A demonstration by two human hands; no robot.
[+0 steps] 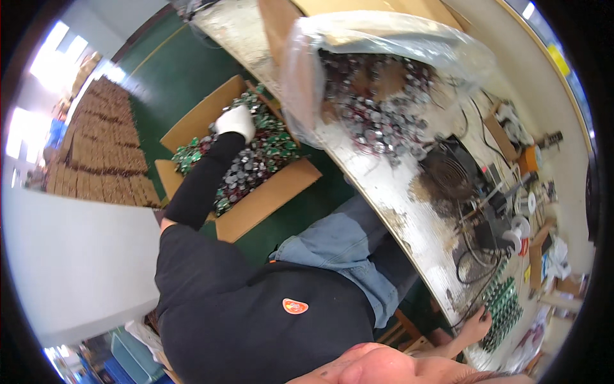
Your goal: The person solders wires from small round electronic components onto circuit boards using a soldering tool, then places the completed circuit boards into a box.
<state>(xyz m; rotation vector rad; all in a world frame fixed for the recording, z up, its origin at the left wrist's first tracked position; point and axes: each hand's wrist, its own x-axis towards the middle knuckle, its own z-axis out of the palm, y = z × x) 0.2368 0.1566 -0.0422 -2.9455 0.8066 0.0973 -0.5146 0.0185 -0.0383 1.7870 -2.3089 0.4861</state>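
Black fabric shirt (pixel 243 320) lay nearest; beyond, small round silver-and-green electronic pieces (pixel 259 165) filled an open brown cardboard box (pixel 268 203).
Pieces looked light, stiff, slick-faced, probably fragile at the wires; disc rims seemed best to grip. White-gloved left hand (pixel 236 121) was on the heap, fingers unclear, grip couldn't be told. Bare right hand (pixel 474 328), loosely curled, touched green circuit-board panels (pixel 503 307) on the worn white table (pixel 409 214); hold unclear.

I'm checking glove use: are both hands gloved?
No: the left hand, at the cardboard box, wears a white glove, but the right hand, by the green boards, is bare.
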